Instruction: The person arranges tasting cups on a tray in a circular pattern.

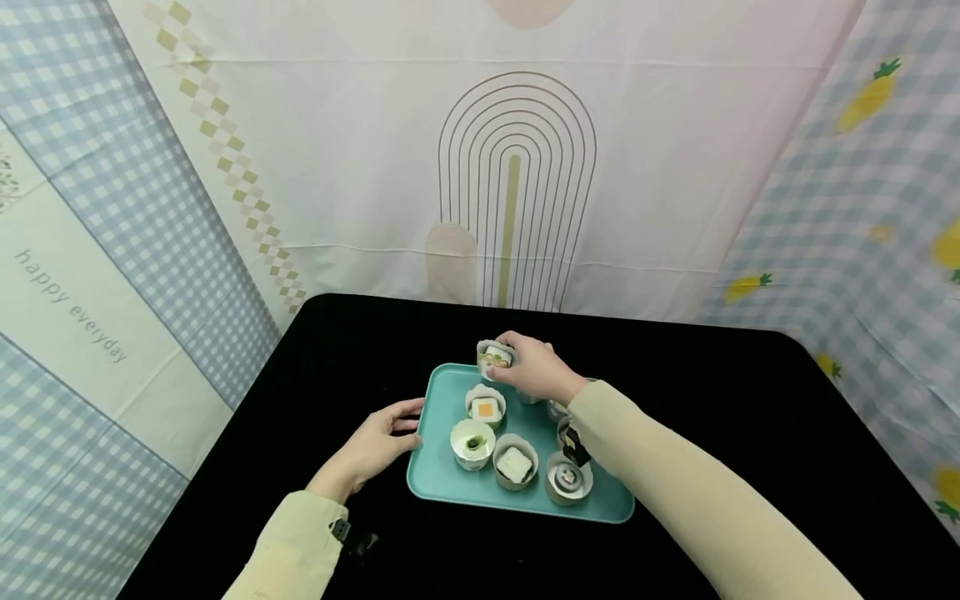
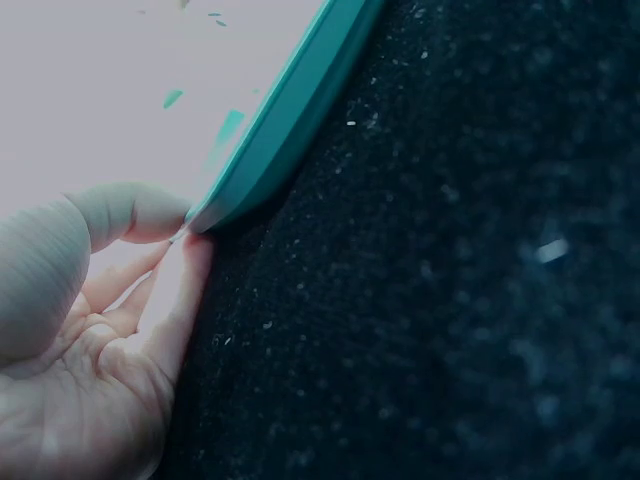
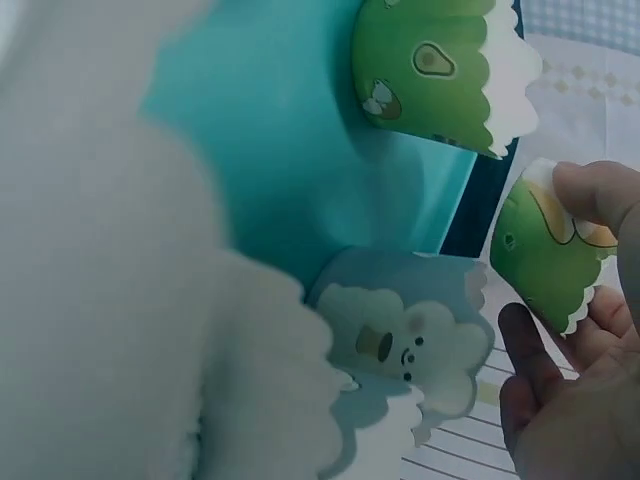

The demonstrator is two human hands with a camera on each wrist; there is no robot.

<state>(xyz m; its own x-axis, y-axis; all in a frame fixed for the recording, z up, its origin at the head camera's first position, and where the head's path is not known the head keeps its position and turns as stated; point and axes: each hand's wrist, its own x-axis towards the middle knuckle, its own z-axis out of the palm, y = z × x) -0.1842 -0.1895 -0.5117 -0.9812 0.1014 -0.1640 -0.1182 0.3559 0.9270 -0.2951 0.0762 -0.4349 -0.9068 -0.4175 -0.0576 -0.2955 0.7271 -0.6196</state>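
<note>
In the head view my right hand (image 1: 536, 367) grips a paper baking cup (image 1: 491, 357) over the far left part of a teal tray (image 1: 435, 482). Its side is green with a scalloped white rim in the right wrist view (image 3: 545, 250), thumb on one side and fingers on the other. At the tray's left edge is my left hand (image 1: 381, 442), its thumb and fingertips pinching the rim in the left wrist view. Beside the held cup stand another green paper cup (image 3: 430, 65) and a blue cup with a smiling cloud face (image 3: 400, 330).
More paper cups with small food-like pieces stand on the tray: one with an orange-topped white block (image 1: 485, 408), a white one (image 1: 472, 444), one with a white square (image 1: 515, 464) and one with a grey round (image 1: 567, 479). The table (image 1: 360, 350) is black, with a curtain (image 1: 360, 167) behind.
</note>
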